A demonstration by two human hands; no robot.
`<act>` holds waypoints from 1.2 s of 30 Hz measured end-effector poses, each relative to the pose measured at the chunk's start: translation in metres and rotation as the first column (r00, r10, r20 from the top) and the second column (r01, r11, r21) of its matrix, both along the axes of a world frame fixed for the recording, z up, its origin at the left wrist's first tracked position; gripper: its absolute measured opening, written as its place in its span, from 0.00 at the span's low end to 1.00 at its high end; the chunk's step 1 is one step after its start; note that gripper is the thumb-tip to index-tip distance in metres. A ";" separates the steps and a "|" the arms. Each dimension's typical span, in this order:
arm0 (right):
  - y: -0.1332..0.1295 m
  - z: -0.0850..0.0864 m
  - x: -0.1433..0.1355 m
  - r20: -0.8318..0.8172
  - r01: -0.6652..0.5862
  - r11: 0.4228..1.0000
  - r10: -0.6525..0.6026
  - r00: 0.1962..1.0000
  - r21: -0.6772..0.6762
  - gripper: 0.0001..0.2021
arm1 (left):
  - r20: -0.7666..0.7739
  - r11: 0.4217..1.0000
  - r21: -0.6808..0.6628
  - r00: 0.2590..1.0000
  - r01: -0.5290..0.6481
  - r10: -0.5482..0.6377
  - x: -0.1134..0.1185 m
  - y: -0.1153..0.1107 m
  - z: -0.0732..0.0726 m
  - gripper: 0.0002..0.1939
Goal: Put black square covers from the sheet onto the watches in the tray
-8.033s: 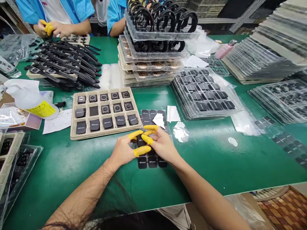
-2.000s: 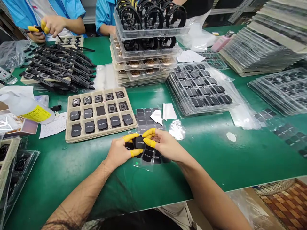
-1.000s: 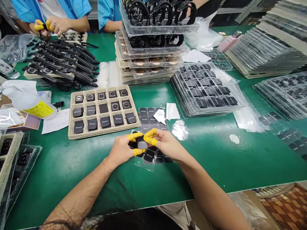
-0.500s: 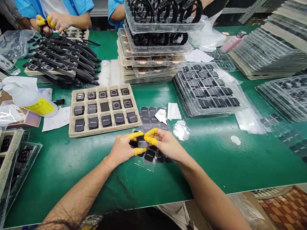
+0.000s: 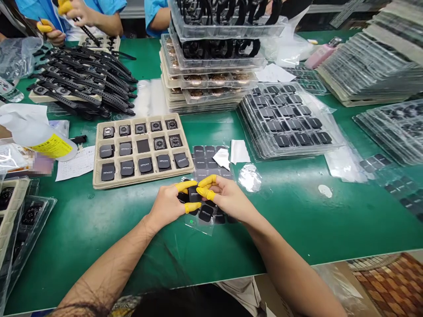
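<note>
Yellow finger cots cover fingertips of both my hands. My left hand (image 5: 170,200) grips a dark square piece with white lettering (image 5: 194,193) between its thumb and fingers. From the right, my right hand (image 5: 228,196) pinches the upper right edge of that same piece. Beneath and beside them lies a clear sheet of black square stickers (image 5: 206,213). A beige tray (image 5: 142,179) stands to the left, holding watch bodies, several topped with lettered black squares; one middle compartment shows only a flat dark bottom. White paper scraps (image 5: 240,152) lie behind my right hand.
Stacked trays (image 5: 211,81) rise behind the beige tray. A stack of clear trays with black pieces (image 5: 291,149) stands at the right. Black-strapped watches (image 5: 86,83), a white bottle (image 5: 42,138) and more trays lie left. Across the table, another person's hands (image 5: 77,13) hold a strap.
Both my hands keep hold of the dark piece, which has shifted slightly up and tilted. Across the table, the other person's hands have moved apart, one lifting a strap.
</note>
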State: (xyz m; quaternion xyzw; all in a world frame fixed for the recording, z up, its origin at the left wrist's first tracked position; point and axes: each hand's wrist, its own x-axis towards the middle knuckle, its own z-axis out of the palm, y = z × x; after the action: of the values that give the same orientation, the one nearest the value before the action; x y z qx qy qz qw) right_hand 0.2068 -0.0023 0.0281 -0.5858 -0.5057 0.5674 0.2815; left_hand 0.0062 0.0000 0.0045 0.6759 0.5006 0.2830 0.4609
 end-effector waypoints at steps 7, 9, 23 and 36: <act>-0.005 -0.002 -0.010 -0.005 0.005 0.998 -0.005 1.000 0.063 0.26 | 0.028 0.999 0.029 0.999 0.030 -0.030 0.000 0.001 0.000 0.32; -0.005 -0.005 -0.014 0.001 0.047 0.995 -0.048 0.999 0.087 0.21 | 0.028 0.998 0.024 0.998 0.052 -0.053 0.000 0.000 0.003 0.30; 0.070 0.028 -0.054 0.149 -0.066 0.928 0.011 0.989 0.366 0.15 | 0.086 0.985 -0.127 0.987 -0.121 0.132 -0.004 -0.003 0.008 0.21; 0.143 0.030 -0.141 0.855 -0.472 0.816 -0.049 0.517 0.332 0.16 | 0.147 0.971 -0.220 0.981 -0.094 0.128 -0.007 -0.002 0.012 0.24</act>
State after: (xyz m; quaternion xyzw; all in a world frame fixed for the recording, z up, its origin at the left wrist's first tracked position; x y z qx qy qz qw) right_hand 0.0660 0.1411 0.0582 -0.6113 -0.7823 0.0880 0.0807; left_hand -0.0008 -0.0015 0.0164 0.5689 0.5264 0.3067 0.5524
